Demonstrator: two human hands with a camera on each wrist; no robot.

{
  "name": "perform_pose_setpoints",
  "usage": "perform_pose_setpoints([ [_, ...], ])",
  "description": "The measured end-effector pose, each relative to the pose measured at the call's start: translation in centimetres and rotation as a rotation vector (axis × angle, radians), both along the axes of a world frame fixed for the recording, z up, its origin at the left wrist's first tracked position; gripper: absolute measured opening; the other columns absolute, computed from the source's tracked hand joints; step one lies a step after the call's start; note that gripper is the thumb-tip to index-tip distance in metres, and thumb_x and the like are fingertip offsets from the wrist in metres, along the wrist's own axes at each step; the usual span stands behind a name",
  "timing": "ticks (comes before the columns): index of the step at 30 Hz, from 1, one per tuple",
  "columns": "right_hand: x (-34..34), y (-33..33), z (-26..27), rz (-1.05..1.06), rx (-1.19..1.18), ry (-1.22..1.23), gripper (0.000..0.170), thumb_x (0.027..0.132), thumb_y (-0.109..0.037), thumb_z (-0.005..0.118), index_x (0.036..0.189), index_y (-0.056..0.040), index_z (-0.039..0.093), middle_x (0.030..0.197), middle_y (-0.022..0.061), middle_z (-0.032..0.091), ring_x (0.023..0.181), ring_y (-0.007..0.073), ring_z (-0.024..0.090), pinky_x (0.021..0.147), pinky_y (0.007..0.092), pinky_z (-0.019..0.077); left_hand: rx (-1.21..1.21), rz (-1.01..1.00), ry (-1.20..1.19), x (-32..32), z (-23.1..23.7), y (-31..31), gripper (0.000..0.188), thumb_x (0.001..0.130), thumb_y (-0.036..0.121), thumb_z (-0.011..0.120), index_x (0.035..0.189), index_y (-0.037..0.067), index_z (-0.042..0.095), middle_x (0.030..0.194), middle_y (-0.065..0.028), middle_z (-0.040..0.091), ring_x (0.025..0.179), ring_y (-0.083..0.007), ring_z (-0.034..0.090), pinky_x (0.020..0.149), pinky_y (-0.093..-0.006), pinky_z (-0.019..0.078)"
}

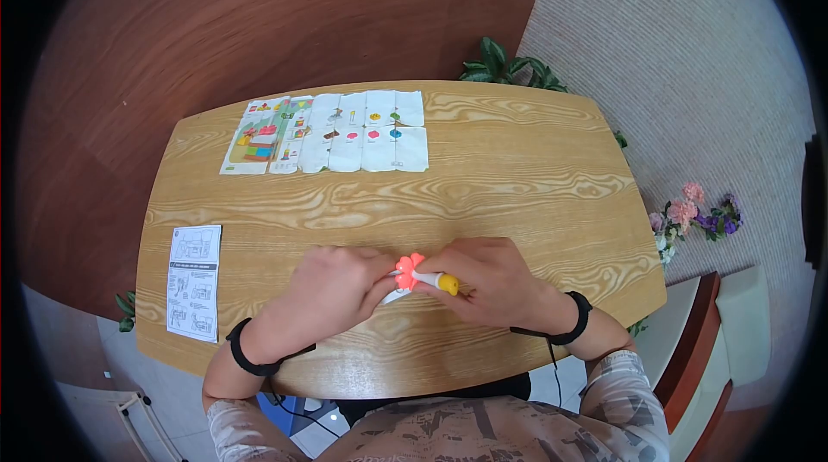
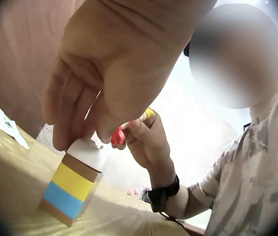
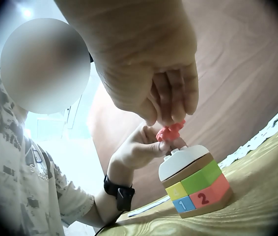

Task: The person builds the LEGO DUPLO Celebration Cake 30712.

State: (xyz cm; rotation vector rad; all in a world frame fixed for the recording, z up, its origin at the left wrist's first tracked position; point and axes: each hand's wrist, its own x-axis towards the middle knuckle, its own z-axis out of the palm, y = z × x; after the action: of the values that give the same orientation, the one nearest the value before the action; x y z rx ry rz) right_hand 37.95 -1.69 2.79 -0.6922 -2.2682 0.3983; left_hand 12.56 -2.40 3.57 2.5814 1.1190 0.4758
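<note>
A coral flower piece [image 1: 409,272] is between the two hands, above a block stack's white top [image 3: 183,160]. My left hand [image 1: 338,285] pinches the flower's edge with thumb and fingers. My right hand [image 1: 498,279] grips a white piece with a yellow end [image 1: 448,283], which adjoins the flower. The stack stands upright on the table below both hands; its yellow band [image 2: 70,182] and blue band [image 2: 65,200] show in the left wrist view, its red block marked 2 [image 3: 208,195] in the right wrist view. Fingers hide part of the joined pieces.
A picture sheet [image 1: 345,147] lies at the wooden table's [image 1: 517,194] back left, and a printed leaflet [image 1: 193,281] at its left side. Green leaves [image 1: 500,65] stand behind the far edge. Flowers [image 1: 690,212] and a chair [image 1: 733,324] are beyond the right edge.
</note>
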Motion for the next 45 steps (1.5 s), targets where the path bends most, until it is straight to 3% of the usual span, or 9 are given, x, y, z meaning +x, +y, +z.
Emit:
perform_pose_setpoints([
  [3, 0.1, 0.0, -0.1, -0.006, -0.002, -0.007, 0.021, 0.090, -0.018, 0.088, 0.104, -0.0106, 0.075, 0.076, 0.0068, 0.070, 0.063, 0.0261, 0.067, 0.057, 0.0359, 0.0511, -0.065, -0.037, 0.046, -0.5, 1.7, -0.4, 0.023, 0.099, 0.029, 0.073, 0.105, 0.007, 0.076, 0.089, -0.0095, 0.073, 0.084, -0.0323, 0.074, 0.069, -0.0443, 0.0590],
  [9, 0.2, 0.1, 0.3, -0.011, -0.030, 0.002, 0.021, 0.090, -0.018, 0.088, 0.104, -0.0105, 0.074, 0.076, 0.0076, 0.070, 0.063, 0.0267, 0.067, 0.056, 0.0364, 0.0512, 0.056, -0.121, 0.055, -0.3, 1.9, -1.0, 0.027, 0.094, 0.029, 0.079, 0.106, 0.006, 0.075, 0.105, -0.0093, 0.075, 0.090, -0.0307, 0.075, 0.073, -0.0427, 0.0598],
  [15, 0.5, 0.2, 0.6, -0.022, -0.045, -0.030, 0.021, 0.090, -0.019, 0.088, 0.105, -0.0100, 0.074, 0.078, 0.0085, 0.072, 0.065, 0.0276, 0.069, 0.057, 0.0367, 0.0525, 0.125, -0.104, 0.005, 0.3, 1.1, -0.7, 0.031, 0.090, 0.033, 0.083, 0.102, 0.006, 0.073, 0.096, -0.0103, 0.075, 0.086, -0.0309, 0.075, 0.071, -0.0418, 0.0593],
  [21, 0.7, 0.4, 0.5, -0.031, -0.064, -0.094, 0.021, 0.091, -0.020, 0.087, 0.105, -0.0101, 0.074, 0.080, 0.0084, 0.073, 0.067, 0.0285, 0.070, 0.059, 0.0372, 0.0534, 0.035, 0.038, -0.044, 1.0, 0.5, -0.5, 0.034, 0.090, 0.036, 0.084, 0.102, 0.006, 0.072, 0.083, -0.0123, 0.073, 0.075, -0.0334, 0.074, 0.066, -0.0448, 0.0580],
  [25, 0.7, 0.4, -0.3, -0.020, -0.084, -0.145, 0.022, 0.092, -0.022, 0.087, 0.103, -0.0106, 0.072, 0.081, 0.0079, 0.073, 0.068, 0.0286, 0.071, 0.060, 0.0369, 0.0539, 0.008, 0.037, -0.034, 1.1, 0.4, -0.5, 0.033, 0.091, 0.032, 0.083, 0.105, 0.005, 0.071, 0.085, -0.0144, 0.073, 0.078, -0.0352, 0.074, 0.067, -0.0457, 0.0580],
  [31, 0.8, 0.3, -0.4, 0.022, -0.116, -0.158, 0.023, 0.088, -0.009, 0.082, 0.107, -0.0108, 0.068, 0.091, 0.0081, 0.075, 0.075, 0.0297, 0.072, 0.063, 0.0395, 0.0563, -0.052, 0.031, -0.071, 1.0, 0.3, -0.3, 0.036, 0.094, 0.032, 0.082, 0.110, 0.003, 0.068, 0.087, -0.0177, 0.073, 0.081, -0.0388, 0.074, 0.069, -0.0474, 0.0581],
  [34, 0.4, 0.3, -0.5, 0.059, -0.090, -0.095, 0.016, 0.095, -0.015, 0.073, 0.106, -0.0113, 0.063, 0.087, 0.0081, 0.072, 0.075, 0.0329, 0.070, 0.062, 0.0457, 0.0537, -0.088, 0.028, -0.094, 1.2, 0.7, -0.3, 0.037, 0.096, 0.032, 0.080, 0.113, 0.002, 0.067, 0.089, -0.0189, 0.074, 0.082, -0.0399, 0.073, 0.070, -0.0481, 0.0582],
  [42, 0.5, 0.3, -0.2, 0.081, -0.093, -0.131, 0.016, 0.097, -0.015, 0.072, 0.110, -0.0094, 0.064, 0.094, 0.0095, 0.071, 0.082, 0.0336, 0.070, 0.067, 0.0453, 0.0553, -0.060, -0.004, -0.170, 1.4, 0.4, -0.3, 0.041, 0.098, 0.035, 0.078, 0.120, 0.001, 0.069, 0.093, -0.0186, 0.074, 0.083, -0.0398, 0.073, 0.071, -0.0476, 0.0585],
  [45, 0.5, 0.2, -0.3, 0.075, -0.102, -0.137, 0.016, 0.098, -0.015, 0.071, 0.112, -0.0091, 0.065, 0.093, 0.0099, 0.069, 0.082, 0.0339, 0.069, 0.068, 0.0449, 0.0555, -0.084, -0.009, -0.098, 1.2, 1.0, -0.3, 0.039, 0.098, 0.035, 0.078, 0.116, 0.001, 0.071, 0.094, -0.0183, 0.074, 0.084, -0.0392, 0.073, 0.072, -0.0472, 0.0587],
])
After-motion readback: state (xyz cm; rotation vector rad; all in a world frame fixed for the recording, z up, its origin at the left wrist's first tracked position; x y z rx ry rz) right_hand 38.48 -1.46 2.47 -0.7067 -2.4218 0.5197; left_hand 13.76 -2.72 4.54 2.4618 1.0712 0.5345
